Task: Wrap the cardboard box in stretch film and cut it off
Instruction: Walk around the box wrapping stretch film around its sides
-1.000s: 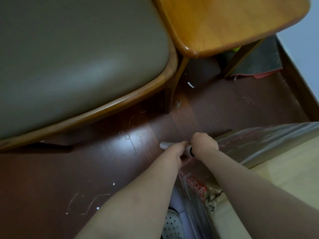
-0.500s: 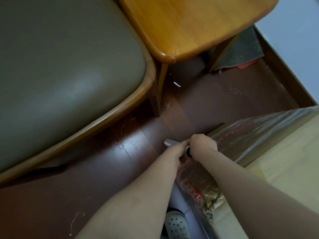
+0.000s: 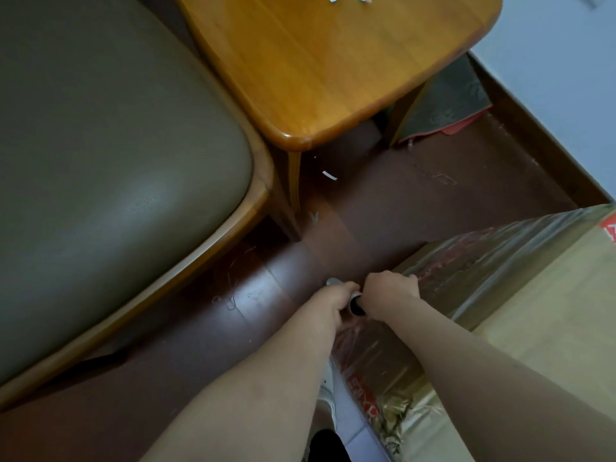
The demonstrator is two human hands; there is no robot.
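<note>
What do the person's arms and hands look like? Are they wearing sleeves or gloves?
Both arms are bare: no sleeves show anywhere along the forearms. The left hand and the right hand wear no gloves, and no rings, watch or bracelet can be seen at the wrists. The arms are smooth and come in from the bottom of the picture. The fingers are curled under, so nails cannot be seen.

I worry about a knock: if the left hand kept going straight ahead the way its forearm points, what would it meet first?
Probably bare floor first. The left hand, gripping the film roll, points up-frame toward the wooden chair leg, so that leg looks like the first solid obstacle, though depth is unclear from this view.
</note>
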